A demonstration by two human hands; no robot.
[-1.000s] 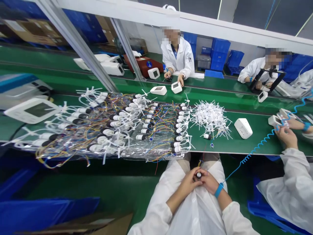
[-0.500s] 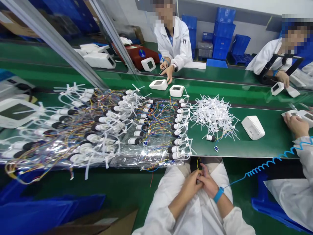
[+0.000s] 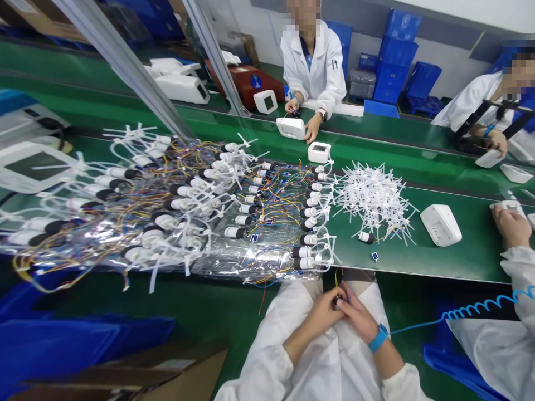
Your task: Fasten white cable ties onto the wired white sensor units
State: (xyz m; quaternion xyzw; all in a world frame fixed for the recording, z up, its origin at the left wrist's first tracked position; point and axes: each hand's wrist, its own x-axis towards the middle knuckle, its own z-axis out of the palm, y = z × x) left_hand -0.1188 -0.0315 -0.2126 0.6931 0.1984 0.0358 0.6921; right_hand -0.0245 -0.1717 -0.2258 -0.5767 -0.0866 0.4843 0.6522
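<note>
Two hands meet over the lap, just below the front edge of the green worktop (image 3: 418, 262). The left hand (image 3: 324, 312) and the right hand (image 3: 356, 318) each have their fingers pinched shut on one small dark part (image 3: 336, 301), held between them and clear of the worktop. From where I stand, the likeliest slip is the part itself: it is tiny, held only at the fingertips, and a loosened pinch would drop it into the white coat or onto the floor. Its thin wires (image 3: 335, 277) run up toward the worktop edge, so a sharp tug could strain them. The blue wrist strap (image 3: 379, 338) trails a coiled cord (image 3: 480, 308) that might drag on the right wrist. The part is mostly hidden by fingers; what shows is dark and stubby, much like the wired cylinders (image 3: 307, 240) lying in rows on the clear film (image 3: 228, 260) beside the heap of white ties (image 3: 376, 197).
</note>
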